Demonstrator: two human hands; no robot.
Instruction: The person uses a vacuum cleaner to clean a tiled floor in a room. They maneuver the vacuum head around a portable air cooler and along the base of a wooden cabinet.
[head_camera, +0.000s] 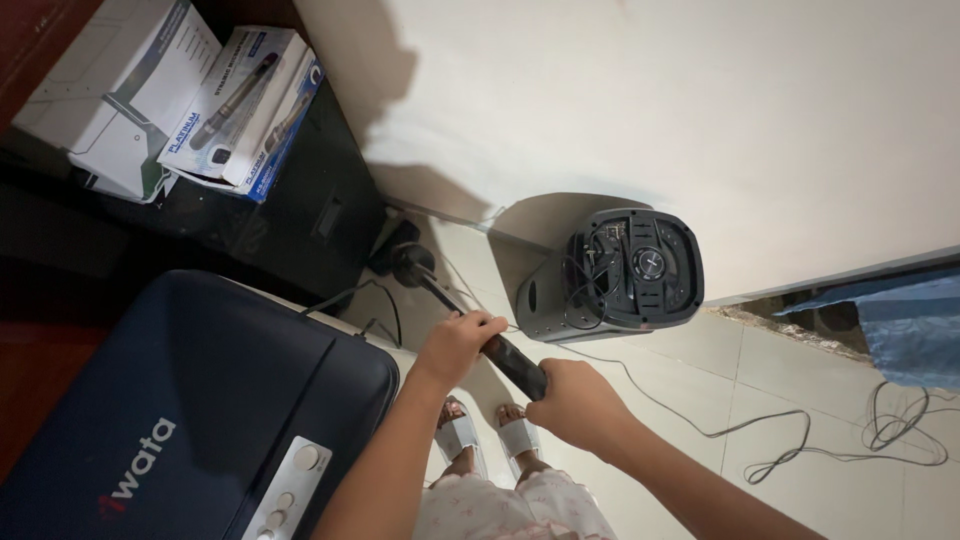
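Observation:
Both my hands grip a black stick-shaped tool (440, 290) with a long handle. My left hand (458, 343) is closed around the shaft about halfway along. Lower down, my right hand (578, 402) is closed on the thick handle end (515, 364). The tool's round black head (412, 262) points down toward the floor by the wall corner, next to a black plug. Below my hands I see my feet in white sandals (490, 436) on pale floor tiles.
A dark grey portable speaker (625, 275) stands against the white wall, with a thin cable (760, 440) trailing right over the tiles. A large navy appliance (190, 410) with white knobs sits at left. Boxes (190, 95) lie on a black cabinet. Blue plastic sheet (915, 325) at right.

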